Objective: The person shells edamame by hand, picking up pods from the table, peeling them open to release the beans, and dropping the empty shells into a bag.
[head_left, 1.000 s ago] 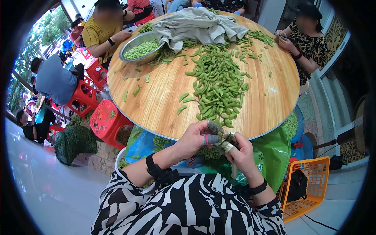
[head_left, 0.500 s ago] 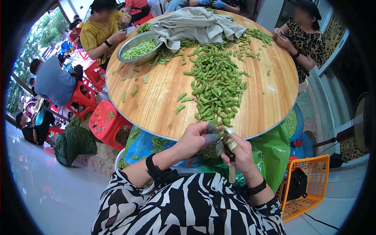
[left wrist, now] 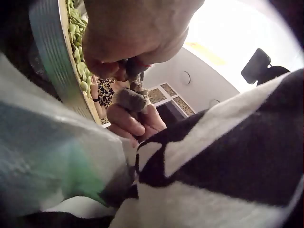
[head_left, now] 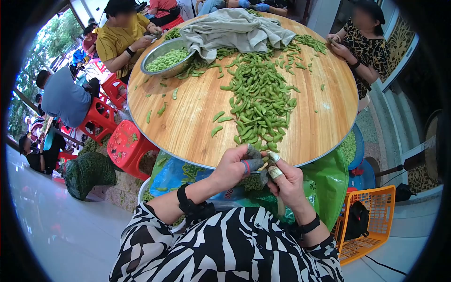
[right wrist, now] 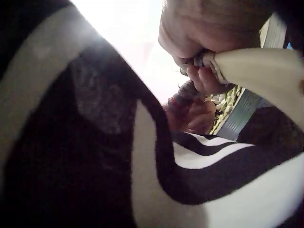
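Observation:
My left hand (head_left: 230, 164), grey covers on its thumb and forefinger, pinches a small green soybean pod (head_left: 266, 164) just off the table's near edge. Fingertips of both hands meet around it, so most of the pod is hidden. Pale wrapping covers fingers of my right hand (head_left: 289, 184), which grips a tool with a cream-coloured handle (right wrist: 259, 71); its working end is hidden. The handle sticks out below that fist. Beyond the hands, a long heap of green soybean pods (head_left: 263, 103) lies on the round wooden table (head_left: 188, 127).
A metal bowl (head_left: 181, 70) of shelled beans and a grey cloth (head_left: 235, 28) lie at the back. Green and blue bags (head_left: 324, 188) hang below the table edge. A red stool (head_left: 123, 145) stands left, an orange crate (head_left: 383, 221) right. Other people sit around.
The right hand has turned and drawn its wrapped thumb to the left hand's fingertips. The tool's handle has shifted slightly. The person in yellow has moved both hands together.

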